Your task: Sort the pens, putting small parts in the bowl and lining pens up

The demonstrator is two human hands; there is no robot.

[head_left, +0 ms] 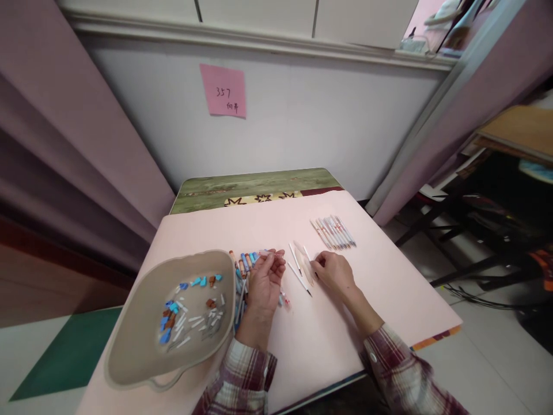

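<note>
My left hand [266, 279] is half curled, palm up, with a clear pen barrel [266, 253] held between thumb and fingers. To its right, my right hand [337, 271] pinches a thin white pen refill [306, 252] near the table surface. Two more white refills [299, 279] with dark tips lie between the hands, beside clear, pinkish pen barrels [305, 266]. Under and left of my left hand is a pile of blue, brown and orange pen parts [244, 262], partly hidden by the hand. Another clear piece with red marks [286, 301] lies by my left wrist.
A beige bin [125, 340] stands at the table's left, holding small blue, brown and white pieces. A row of several pens [332, 232] lies at the back right of the pink-covered table [389, 288]. Behind is a wall with a pink note [223, 91].
</note>
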